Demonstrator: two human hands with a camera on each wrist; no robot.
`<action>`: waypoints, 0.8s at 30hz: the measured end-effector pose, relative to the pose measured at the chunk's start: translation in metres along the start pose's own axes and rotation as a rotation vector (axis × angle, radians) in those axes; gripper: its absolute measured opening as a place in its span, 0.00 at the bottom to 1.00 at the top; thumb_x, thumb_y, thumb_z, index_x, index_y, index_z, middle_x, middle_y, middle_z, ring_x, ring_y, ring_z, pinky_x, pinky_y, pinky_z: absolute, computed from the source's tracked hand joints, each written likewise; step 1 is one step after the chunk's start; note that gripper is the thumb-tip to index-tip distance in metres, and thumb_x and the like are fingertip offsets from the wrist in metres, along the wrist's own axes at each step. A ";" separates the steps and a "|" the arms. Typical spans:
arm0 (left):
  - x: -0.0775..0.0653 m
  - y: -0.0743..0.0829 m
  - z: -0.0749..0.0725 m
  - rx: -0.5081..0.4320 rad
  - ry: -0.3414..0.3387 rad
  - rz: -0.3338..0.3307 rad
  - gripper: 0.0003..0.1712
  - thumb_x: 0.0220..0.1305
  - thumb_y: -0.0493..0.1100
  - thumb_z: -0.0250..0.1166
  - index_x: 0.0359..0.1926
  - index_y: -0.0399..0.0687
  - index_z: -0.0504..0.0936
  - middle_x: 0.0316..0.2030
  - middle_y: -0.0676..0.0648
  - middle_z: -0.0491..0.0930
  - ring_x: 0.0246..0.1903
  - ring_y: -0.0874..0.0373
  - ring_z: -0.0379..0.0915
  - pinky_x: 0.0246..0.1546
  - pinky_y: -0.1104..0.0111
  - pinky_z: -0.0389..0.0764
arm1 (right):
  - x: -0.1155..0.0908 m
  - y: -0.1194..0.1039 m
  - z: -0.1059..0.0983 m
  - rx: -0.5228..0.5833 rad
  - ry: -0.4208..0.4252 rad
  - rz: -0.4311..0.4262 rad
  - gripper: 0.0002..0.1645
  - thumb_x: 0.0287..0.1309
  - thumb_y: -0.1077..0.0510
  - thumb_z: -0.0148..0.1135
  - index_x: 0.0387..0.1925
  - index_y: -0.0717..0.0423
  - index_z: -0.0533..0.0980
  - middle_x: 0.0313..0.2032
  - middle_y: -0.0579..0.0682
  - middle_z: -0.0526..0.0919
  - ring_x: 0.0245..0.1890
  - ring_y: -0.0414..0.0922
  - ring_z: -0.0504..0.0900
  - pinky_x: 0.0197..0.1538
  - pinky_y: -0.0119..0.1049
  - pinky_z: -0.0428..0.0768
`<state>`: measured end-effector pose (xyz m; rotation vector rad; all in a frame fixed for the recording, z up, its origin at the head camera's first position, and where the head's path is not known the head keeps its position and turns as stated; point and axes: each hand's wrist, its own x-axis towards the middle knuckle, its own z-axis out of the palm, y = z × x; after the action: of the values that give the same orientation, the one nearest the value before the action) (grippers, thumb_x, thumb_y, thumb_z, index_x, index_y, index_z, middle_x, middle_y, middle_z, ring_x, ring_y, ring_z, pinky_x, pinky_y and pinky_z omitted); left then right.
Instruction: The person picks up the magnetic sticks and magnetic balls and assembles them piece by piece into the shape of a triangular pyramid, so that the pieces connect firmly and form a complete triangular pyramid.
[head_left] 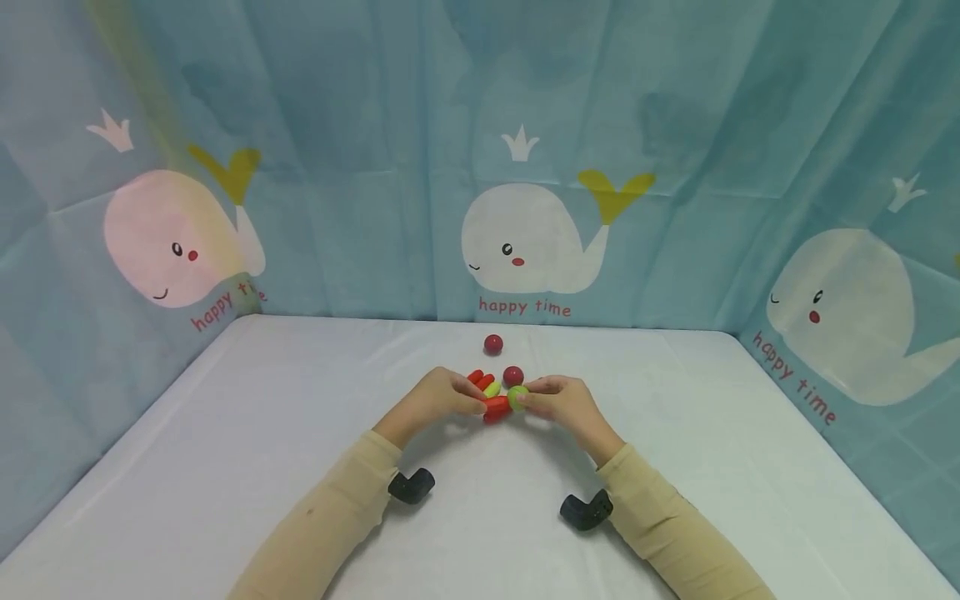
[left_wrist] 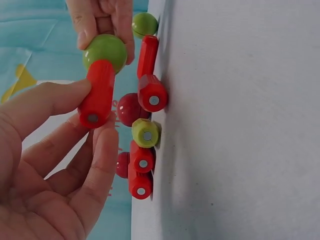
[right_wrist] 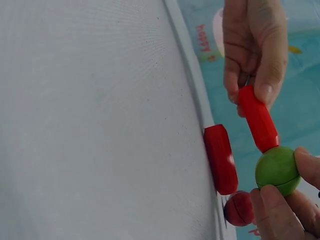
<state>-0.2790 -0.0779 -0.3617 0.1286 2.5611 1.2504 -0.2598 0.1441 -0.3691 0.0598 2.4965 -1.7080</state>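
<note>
Between the thumb and fingers of my left hand (head_left: 441, 397) is a red faceted rod (left_wrist: 100, 92) with a silvery disc in its near end. My right hand (head_left: 564, 404) pinches a green ball (right_wrist: 278, 171). The rod's far end meets the ball in the right wrist view. Below and beyond the hands, on the table, lie several red rods (left_wrist: 153, 93) and a yellow-green rod (left_wrist: 146, 133). Two red balls (head_left: 513, 376) sit beyond them. A second green ball (left_wrist: 145, 25) shows in the left wrist view; in the head view I cannot make it out.
A white cloth covers the table (head_left: 262, 417). Blue curtains (head_left: 360, 167) printed with whales stand along its back and sides. Dark curved pieces, one a black left fitting (head_left: 411, 486) and one a right fitting (head_left: 587, 509), stick out by the sleeves.
</note>
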 end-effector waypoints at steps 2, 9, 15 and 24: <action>-0.001 0.000 0.000 0.002 0.008 -0.009 0.10 0.56 0.49 0.74 0.39 0.54 0.90 0.46 0.49 0.81 0.51 0.52 0.71 0.50 0.58 0.79 | 0.000 0.001 0.001 0.007 0.002 0.015 0.20 0.55 0.52 0.73 0.47 0.59 0.84 0.44 0.52 0.87 0.37 0.40 0.86 0.53 0.38 0.82; -0.004 0.001 0.000 -0.004 0.007 -0.027 0.11 0.55 0.50 0.74 0.40 0.53 0.90 0.43 0.48 0.81 0.48 0.52 0.73 0.46 0.60 0.80 | 0.000 0.002 0.004 0.012 0.015 0.014 0.20 0.55 0.51 0.73 0.46 0.59 0.84 0.43 0.53 0.87 0.38 0.40 0.86 0.52 0.39 0.83; -0.003 0.000 -0.002 -0.023 0.007 -0.037 0.10 0.56 0.50 0.74 0.39 0.54 0.90 0.42 0.49 0.82 0.47 0.53 0.73 0.47 0.60 0.79 | -0.001 0.002 0.002 -0.017 -0.012 -0.025 0.21 0.55 0.50 0.73 0.48 0.56 0.83 0.45 0.51 0.88 0.43 0.44 0.86 0.55 0.42 0.81; -0.004 -0.003 -0.003 -0.034 -0.035 0.033 0.11 0.57 0.53 0.73 0.39 0.55 0.90 0.36 0.53 0.84 0.43 0.55 0.75 0.47 0.60 0.79 | -0.003 0.005 -0.003 -0.036 -0.030 -0.020 0.21 0.54 0.49 0.73 0.48 0.54 0.84 0.45 0.50 0.88 0.44 0.43 0.85 0.53 0.41 0.81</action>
<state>-0.2759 -0.0825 -0.3617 0.1849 2.5165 1.2910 -0.2569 0.1486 -0.3723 0.0056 2.5134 -1.6588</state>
